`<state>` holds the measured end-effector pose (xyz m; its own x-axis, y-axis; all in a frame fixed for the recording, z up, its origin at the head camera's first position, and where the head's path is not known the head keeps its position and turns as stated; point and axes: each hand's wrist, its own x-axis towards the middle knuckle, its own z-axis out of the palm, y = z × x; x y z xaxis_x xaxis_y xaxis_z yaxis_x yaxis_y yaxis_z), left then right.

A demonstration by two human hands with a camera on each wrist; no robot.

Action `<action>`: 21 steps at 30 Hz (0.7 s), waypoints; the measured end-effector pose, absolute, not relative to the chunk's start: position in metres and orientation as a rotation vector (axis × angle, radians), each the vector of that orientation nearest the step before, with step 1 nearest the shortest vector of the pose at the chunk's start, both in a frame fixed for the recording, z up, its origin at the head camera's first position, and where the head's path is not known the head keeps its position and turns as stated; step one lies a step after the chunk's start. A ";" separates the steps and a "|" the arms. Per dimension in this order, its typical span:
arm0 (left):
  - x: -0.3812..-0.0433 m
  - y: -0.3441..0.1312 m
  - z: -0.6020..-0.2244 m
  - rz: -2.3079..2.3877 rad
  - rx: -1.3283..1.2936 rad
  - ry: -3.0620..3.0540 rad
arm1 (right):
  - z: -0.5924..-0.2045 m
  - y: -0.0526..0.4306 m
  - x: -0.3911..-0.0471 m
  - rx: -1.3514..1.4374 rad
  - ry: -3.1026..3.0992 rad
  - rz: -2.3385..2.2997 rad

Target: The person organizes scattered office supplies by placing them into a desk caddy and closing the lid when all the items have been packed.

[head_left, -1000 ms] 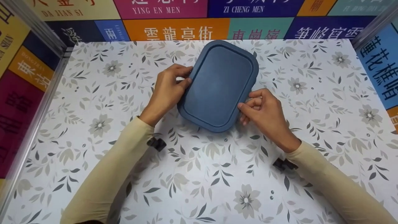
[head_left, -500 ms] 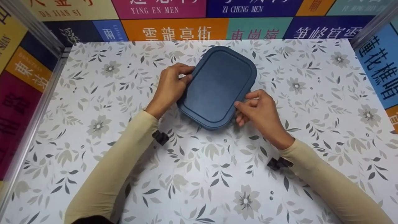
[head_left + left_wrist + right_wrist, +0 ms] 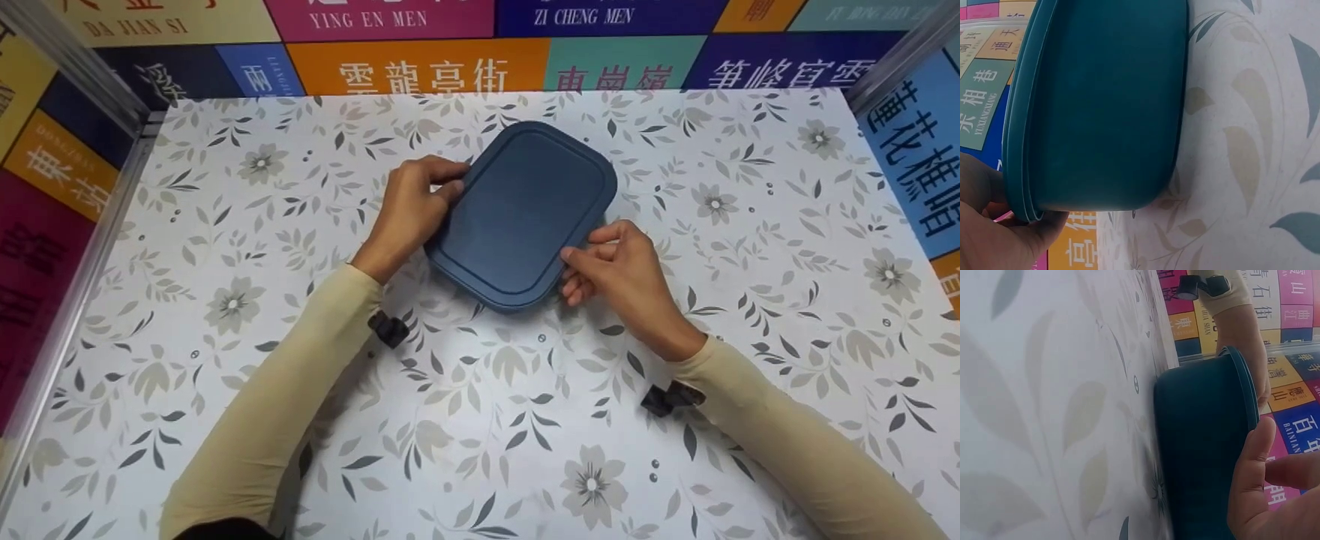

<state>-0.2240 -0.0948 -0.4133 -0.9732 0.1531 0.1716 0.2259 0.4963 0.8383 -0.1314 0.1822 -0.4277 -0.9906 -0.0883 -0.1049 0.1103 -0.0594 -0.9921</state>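
A dark blue, rounded rectangular food container with a fitted lid stands slantwise on the table, right of the head view's upper middle. My left hand grips the lid's rim at the left long side, thumb and fingers at the edge. On the opposite side, low on the right, my right hand pinches the rim between thumb and fingers. The container's smooth side wall fills much of the left wrist view. In the right wrist view, the right thumb lies against the lid's edge. The inside is hidden by the lid.
A white cloth with grey leaves and flowers covers the table. Colourful panels with lettering stand along the back, with more at both sides. Each sleeved forearm carries a small black wrist camera.
The container has come down onto the table and slightly toward me. Both hands have moved with it, keeping hold of its rim; during the last half second they barely shift.
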 end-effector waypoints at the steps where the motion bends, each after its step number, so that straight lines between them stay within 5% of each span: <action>1: -0.224 -0.095 -0.413 -1.508 -0.335 -2.648 | -0.428 0.182 -0.131 0.024 2.052 -2.196; 21: -0.229 -0.091 -0.414 -1.529 -0.260 -2.736 | -0.432 0.185 -0.133 0.038 1.915 -2.282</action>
